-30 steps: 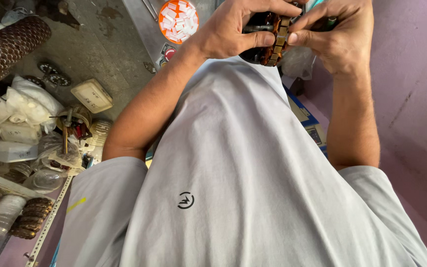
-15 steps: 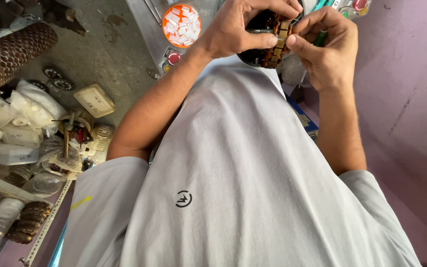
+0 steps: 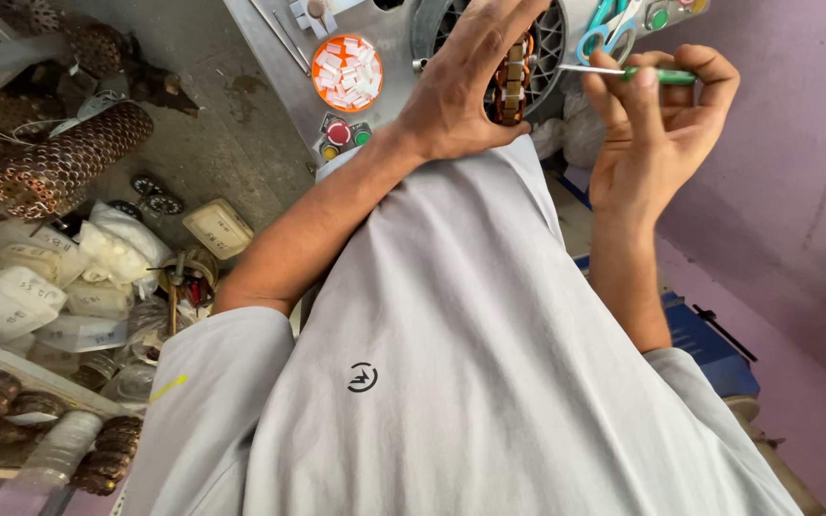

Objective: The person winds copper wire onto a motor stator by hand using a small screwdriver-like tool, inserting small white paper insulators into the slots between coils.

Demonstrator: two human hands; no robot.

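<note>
At the top centre of the frame my left hand [image 3: 466,91] is wrapped around a round motor stator of stacked metal plates wound with copper wire [image 3: 512,78], thumb under its lower edge and fingers spread over its top, so the grip is closed firmly on it. The stator sits against a dark ribbed circular housing [image 3: 552,38] on the grey metal bench top [image 3: 274,53]. To the right, my right hand [image 3: 657,134] pinches a thin green-handled tool with a bright metal shaft [image 3: 638,73] between thumb and curled fingers; its tip points left toward the stator, and I think it stops just short of the windings, though the view is too tight to be sure. Left of the stator lies a round orange dish filled with small white paper slips [image 3: 347,73], with red, yellow and green push buttons [image 3: 341,136] just below it. Blue-handled scissors [image 3: 602,29] lie at the top edge. At the upper left rests a long roll of copper-coloured wound coils [image 3: 69,158], and white plastic bags [image 3: 45,287] crowd the left side.
</note>
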